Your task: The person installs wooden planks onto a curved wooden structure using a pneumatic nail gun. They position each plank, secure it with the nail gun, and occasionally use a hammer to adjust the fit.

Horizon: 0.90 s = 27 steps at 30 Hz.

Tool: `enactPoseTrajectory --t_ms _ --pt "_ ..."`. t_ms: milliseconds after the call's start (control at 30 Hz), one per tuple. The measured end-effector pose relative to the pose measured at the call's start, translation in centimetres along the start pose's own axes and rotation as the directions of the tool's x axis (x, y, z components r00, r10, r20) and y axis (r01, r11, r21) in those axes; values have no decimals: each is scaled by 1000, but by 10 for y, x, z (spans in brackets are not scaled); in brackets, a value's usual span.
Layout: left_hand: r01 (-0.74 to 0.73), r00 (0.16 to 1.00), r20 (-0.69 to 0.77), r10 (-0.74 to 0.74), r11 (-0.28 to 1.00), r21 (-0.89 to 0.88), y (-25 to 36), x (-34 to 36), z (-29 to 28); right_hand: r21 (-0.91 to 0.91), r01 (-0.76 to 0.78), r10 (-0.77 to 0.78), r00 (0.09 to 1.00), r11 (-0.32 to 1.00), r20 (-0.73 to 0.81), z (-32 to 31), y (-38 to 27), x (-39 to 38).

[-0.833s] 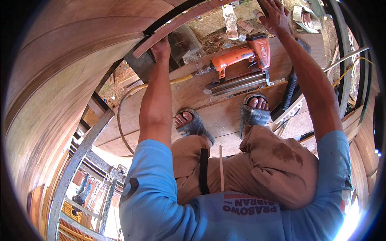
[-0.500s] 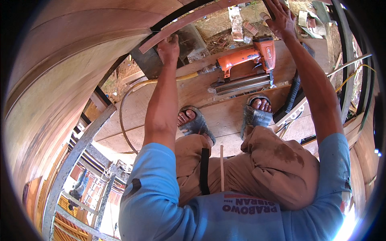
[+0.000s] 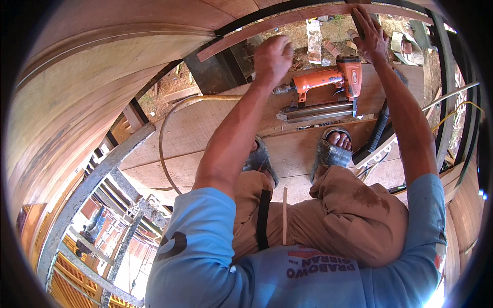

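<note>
The wooden strip (image 3: 303,15) arcs crosswise just beyond the fingers, nearer the right hand (image 3: 373,43), spread wide and seemingly touching it, than the left hand (image 3: 273,56), curled, contents hidden.

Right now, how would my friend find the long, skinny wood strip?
Start at the big curved plank wall on the left, then follow the black bar arching along its far edge. Just below that bar in the picture runs the wood strip, crossing at the top of the right hand. It's thin and reddish-brown, unlike the black bar and wide floor planks.
</note>
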<state>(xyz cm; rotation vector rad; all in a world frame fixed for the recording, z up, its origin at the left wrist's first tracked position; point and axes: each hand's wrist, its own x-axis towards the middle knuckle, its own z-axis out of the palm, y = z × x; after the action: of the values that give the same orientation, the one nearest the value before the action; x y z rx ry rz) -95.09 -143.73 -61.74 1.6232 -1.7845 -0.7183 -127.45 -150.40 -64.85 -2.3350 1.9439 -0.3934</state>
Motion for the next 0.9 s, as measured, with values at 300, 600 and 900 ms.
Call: enactPoseTrajectory --t_ms 300,600,900 --pt "-342 939 111 325 914 218 34 44 39 64 7 -10 999 998 42 -4 6 1" --pt "-324 921 317 228 899 295 24 43 49 210 -147 160 986 966 -45 -14 2 3" --pt "-253 920 371 124 912 322 20 50 49 668 -730 279 618 -145 735 -114 -132 -71"
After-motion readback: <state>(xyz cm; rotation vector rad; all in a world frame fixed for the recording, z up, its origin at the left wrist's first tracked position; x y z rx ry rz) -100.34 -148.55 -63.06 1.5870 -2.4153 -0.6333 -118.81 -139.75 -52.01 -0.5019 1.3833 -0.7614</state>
